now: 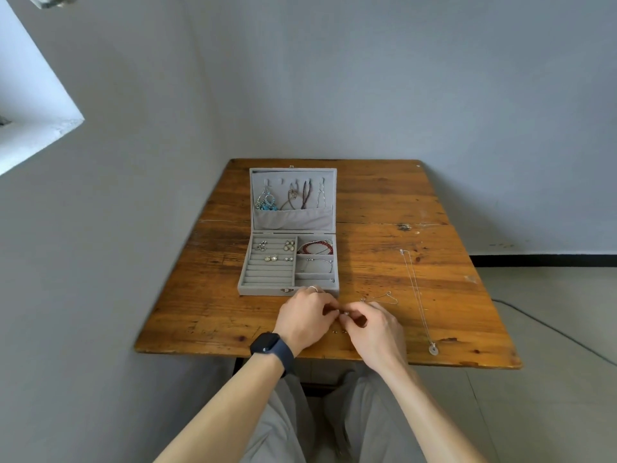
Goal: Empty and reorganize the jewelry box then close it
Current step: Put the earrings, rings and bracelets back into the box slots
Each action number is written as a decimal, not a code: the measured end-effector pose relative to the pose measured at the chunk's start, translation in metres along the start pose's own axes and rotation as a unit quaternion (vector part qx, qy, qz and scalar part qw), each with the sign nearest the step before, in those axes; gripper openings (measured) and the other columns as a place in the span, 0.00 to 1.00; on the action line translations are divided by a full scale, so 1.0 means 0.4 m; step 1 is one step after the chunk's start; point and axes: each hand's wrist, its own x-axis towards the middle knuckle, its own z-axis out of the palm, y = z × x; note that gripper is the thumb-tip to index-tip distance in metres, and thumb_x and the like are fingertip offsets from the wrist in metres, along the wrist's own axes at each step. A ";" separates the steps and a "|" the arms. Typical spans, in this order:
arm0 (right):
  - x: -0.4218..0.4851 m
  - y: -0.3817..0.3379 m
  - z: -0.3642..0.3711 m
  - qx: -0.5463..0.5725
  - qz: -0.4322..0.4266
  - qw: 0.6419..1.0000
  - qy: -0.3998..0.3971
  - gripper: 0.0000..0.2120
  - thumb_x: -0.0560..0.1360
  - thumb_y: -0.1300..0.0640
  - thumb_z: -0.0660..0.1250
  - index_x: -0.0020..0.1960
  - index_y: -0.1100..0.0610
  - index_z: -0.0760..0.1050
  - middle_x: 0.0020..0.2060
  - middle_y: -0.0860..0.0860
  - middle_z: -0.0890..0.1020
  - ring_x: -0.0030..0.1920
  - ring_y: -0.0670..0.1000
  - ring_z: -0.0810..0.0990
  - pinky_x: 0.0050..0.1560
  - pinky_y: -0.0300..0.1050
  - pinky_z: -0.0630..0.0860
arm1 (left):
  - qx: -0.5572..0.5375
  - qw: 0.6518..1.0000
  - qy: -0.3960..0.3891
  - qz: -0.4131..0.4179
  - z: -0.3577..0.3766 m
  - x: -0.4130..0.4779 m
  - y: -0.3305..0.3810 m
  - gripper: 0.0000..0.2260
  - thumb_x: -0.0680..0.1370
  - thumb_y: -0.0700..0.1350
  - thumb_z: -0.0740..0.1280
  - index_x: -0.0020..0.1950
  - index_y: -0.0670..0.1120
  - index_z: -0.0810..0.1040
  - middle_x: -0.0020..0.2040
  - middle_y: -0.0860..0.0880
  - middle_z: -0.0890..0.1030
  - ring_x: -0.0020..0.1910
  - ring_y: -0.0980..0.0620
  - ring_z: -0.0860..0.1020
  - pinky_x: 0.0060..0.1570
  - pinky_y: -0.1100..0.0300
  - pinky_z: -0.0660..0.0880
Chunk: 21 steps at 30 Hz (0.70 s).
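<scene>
Here, a worn brown wooden table (384, 202), and on it a grey velvet jewelry box (267, 290), lid thrown flat back, far from emptied. In the lid, turquoise drop earrings (267, 202) beside several hung necklaces. In the ribbed left tray, small pale earrings (273, 252). In the rear right compartment, red beaded bracelets (315, 247), with a thin silver piece in the one in front.

Just before the box's near right corner, left hand (303, 315) and right hand (374, 325), fingers curled, tips meeting. Well to the right on the wood, a long silver chain with round pendant (415, 289), lying near-to-far. Beside the right hand, a short fine chain (380, 298). Directly beneath the fingertips, a few tiny gold-coloured studs (339, 331). Pinched between both hands, a tiny silvery item (344, 314), too small to name, equally near either hand. Probably bound straight down, next to the studs.
</scene>
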 end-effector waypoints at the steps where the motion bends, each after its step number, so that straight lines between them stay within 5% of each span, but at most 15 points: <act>1: 0.001 0.001 0.001 -0.001 0.000 1.000 0.004 0.06 0.76 0.45 0.69 0.53 0.41 0.82 0.43 0.37 0.78 0.43 0.41 0.77 0.37 0.33 0.71 | -0.006 1.000 -0.001 -0.002 -0.004 -0.002 -0.003 0.10 0.80 0.55 0.64 0.59 0.58 0.81 0.56 0.55 0.79 0.56 0.54 0.75 0.49 0.56 0.78; 9: -0.003 0.003 -0.010 0.040 -0.007 0.999 0.001 0.03 0.78 0.47 0.69 0.49 0.41 0.81 0.42 0.36 0.80 0.44 0.39 0.78 0.38 0.31 0.70 | -0.097 0.993 0.036 -0.056 -0.073 -0.047 -0.081 0.07 0.80 0.53 0.64 0.57 0.58 0.79 0.47 0.60 0.81 0.47 0.61 0.79 0.45 0.60 0.80; 21: 0.035 -0.087 -0.006 0.177 -0.043 0.983 -0.025 0.04 0.78 0.52 0.69 0.52 0.43 0.79 0.45 0.35 0.81 0.49 0.31 0.76 0.40 0.22 0.72 | -0.218 0.955 0.145 -0.136 -0.187 -0.076 -0.245 0.06 0.80 0.46 0.66 0.53 0.57 0.80 0.49 0.61 0.80 0.49 0.66 0.77 0.44 0.75 0.69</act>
